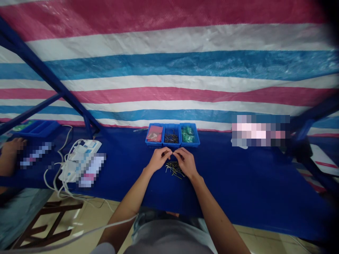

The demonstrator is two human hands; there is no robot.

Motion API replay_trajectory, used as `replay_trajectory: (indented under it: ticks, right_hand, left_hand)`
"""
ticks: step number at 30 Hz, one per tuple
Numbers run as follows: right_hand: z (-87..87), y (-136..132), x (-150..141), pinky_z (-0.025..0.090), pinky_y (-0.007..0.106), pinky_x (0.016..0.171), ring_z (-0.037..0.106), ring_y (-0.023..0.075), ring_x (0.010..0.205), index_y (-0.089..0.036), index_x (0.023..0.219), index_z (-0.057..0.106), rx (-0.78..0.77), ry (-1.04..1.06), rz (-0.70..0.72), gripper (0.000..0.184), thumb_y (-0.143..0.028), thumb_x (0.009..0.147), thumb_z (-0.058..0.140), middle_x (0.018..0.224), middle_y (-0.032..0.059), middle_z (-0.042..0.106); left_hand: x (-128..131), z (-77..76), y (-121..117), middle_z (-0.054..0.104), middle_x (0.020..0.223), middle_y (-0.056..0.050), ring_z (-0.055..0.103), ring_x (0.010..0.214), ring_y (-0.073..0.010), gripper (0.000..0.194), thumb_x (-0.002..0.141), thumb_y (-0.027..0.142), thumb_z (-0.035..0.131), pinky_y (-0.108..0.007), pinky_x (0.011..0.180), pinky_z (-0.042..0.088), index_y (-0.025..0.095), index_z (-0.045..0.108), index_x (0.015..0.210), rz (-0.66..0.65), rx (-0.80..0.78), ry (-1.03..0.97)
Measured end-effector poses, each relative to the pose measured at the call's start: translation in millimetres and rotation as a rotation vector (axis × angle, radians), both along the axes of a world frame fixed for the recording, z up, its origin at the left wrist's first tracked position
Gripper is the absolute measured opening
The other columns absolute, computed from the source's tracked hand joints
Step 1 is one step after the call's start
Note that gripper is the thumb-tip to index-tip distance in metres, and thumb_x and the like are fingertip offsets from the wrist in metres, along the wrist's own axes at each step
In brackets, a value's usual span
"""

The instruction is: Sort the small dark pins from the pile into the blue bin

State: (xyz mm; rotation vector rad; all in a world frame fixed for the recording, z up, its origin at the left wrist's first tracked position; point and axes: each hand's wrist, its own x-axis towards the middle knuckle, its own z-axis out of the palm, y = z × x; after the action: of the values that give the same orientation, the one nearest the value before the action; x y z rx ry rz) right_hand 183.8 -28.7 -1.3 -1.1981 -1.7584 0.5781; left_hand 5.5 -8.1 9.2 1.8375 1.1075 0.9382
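Note:
My left hand [159, 159] and my right hand [186, 163] meet above the blue table [127, 158], fingertips pinched close together. Whatever sits between the fingers is too small to make out. Just below them lies a loose pile of thin, brass-coloured metal pins or screws [174, 169]. Behind my hands three blue bins stand side by side. The left bin [154, 144] holds a pink-red packet [154, 133], the middle bin [172, 144] has dark screw-like pieces [171, 137], and the right bin [190, 144] contains green plastic packets [188, 134].
To the left, a white power strip [88, 146] lies among tangled white cables [57, 180]. Farther left are another person's hand [14, 146] and a blue tray [39, 128]. Blue frame bars [53, 79] slant up before a striped sheet [169, 63]. Pixelated items lie on both sides.

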Motion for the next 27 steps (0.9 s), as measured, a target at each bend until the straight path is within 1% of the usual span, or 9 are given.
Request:
replay_trajectory:
  ticks: [4, 6, 10, 11, 13, 16, 20, 24, 27]
  right_hand:
    - [-1.5, 0.2, 1.0, 0.042, 0.028, 0.062, 0.055, 0.0154, 0.065, -0.021, 0.079, 0.067, 0.002, -0.024, 0.000, 0.034, -0.038, 0.101, 0.047, 0.079, 0.0041, 0.063]
    - [-2.8, 0.5, 1.0, 0.043, 0.028, 0.062, 0.056, 0.0158, 0.065, -0.021, 0.080, 0.067, 0.001, -0.018, -0.005, 0.034, -0.040, 0.100, 0.047, 0.077, 0.0040, 0.064]
    - [-3.8, 0.9, 0.5, 0.046, 0.029, 0.063, 0.059, 0.0165, 0.067, -0.022, 0.100, 0.068, -0.006, 0.040, -0.025, 0.023, -0.041, 0.096, 0.055, 0.085, 0.0036, 0.068]
    - [-3.4, 0.9, 0.4, 0.046, 0.029, 0.064, 0.059, 0.0165, 0.067, -0.022, 0.102, 0.068, -0.006, 0.044, -0.023, 0.022, -0.040, 0.096, 0.056, 0.085, 0.0035, 0.068]
    - [-1.8, 0.6, 0.2, 0.046, 0.029, 0.065, 0.059, 0.0165, 0.067, -0.023, 0.097, 0.069, -0.002, 0.036, -0.004, 0.022, -0.038, 0.097, 0.054, 0.086, 0.0037, 0.069]
    - [1.2, 0.0, 0.3, 0.046, 0.029, 0.066, 0.060, 0.0167, 0.068, -0.022, 0.091, 0.069, 0.003, 0.022, 0.015, 0.025, -0.037, 0.099, 0.050, 0.086, 0.0045, 0.069]
    - [1.9, -0.2, 1.3, 0.046, 0.029, 0.066, 0.060, 0.0170, 0.069, -0.022, 0.092, 0.069, 0.008, 0.023, 0.007, 0.026, -0.037, 0.099, 0.049, 0.085, 0.0048, 0.068]
    - [-1.7, 0.5, 1.8, 0.045, 0.029, 0.065, 0.060, 0.0171, 0.069, -0.022, 0.089, 0.068, 0.005, 0.021, -0.002, 0.026, -0.036, 0.099, 0.049, 0.083, 0.0044, 0.067]
    - [-4.6, 1.1, 1.2, 0.046, 0.029, 0.064, 0.058, 0.0158, 0.066, -0.022, 0.093, 0.068, -0.004, 0.036, -0.007, 0.019, -0.036, 0.096, 0.056, 0.083, 0.0031, 0.068]
  left_hand:
    - [0.3, -1.2, 0.0, 0.066, 0.067, -0.001, 0.057, 0.060, -0.0130, 0.034, 0.095, 0.045, 0.054, -0.023, 0.062, 0.043, 0.015, 0.067, 0.085, -0.004, -0.004, 0.004]
    - [0.0, -1.2, -0.1, 0.066, 0.067, -0.001, 0.057, 0.060, -0.0129, 0.034, 0.095, 0.045, 0.053, -0.023, 0.062, 0.043, 0.015, 0.067, 0.085, -0.003, -0.005, 0.003]
    - [-0.8, -1.1, 0.2, 0.066, 0.067, -0.001, 0.056, 0.059, -0.0124, 0.032, 0.096, 0.043, 0.052, -0.023, 0.062, 0.043, 0.015, 0.066, 0.086, 0.000, -0.006, -0.005]
    - [-0.9, -1.2, 0.2, 0.066, 0.067, -0.001, 0.056, 0.059, -0.0124, 0.032, 0.096, 0.042, 0.052, -0.023, 0.062, 0.043, 0.015, 0.066, 0.086, 0.001, -0.004, -0.008]
    - [-0.9, -1.3, 0.4, 0.065, 0.067, -0.001, 0.056, 0.059, -0.0122, 0.031, 0.096, 0.042, 0.053, -0.022, 0.062, 0.043, 0.015, 0.066, 0.086, 0.000, 0.000, -0.011]
    - [-0.5, -1.7, 0.4, 0.066, 0.067, -0.001, 0.057, 0.060, -0.0124, 0.033, 0.095, 0.044, 0.053, -0.023, 0.062, 0.043, 0.015, 0.066, 0.085, 0.000, -0.001, -0.006]
    - [-0.2, -1.7, -0.3, 0.067, 0.068, -0.001, 0.058, 0.062, -0.0132, 0.035, 0.095, 0.046, 0.053, -0.023, 0.062, 0.042, 0.015, 0.067, 0.087, 0.010, -0.006, 0.000]
    - [-0.5, -0.7, -1.1, 0.067, 0.068, -0.001, 0.058, 0.061, -0.0132, 0.034, 0.094, 0.046, 0.054, -0.023, 0.062, 0.042, 0.015, 0.068, 0.088, 0.009, -0.003, 0.001]
    - [-0.8, 0.3, -1.1, 0.066, 0.067, -0.001, 0.056, 0.060, -0.0126, 0.034, 0.095, 0.045, 0.053, -0.022, 0.061, 0.041, 0.015, 0.067, 0.087, 0.005, 0.000, 0.001]
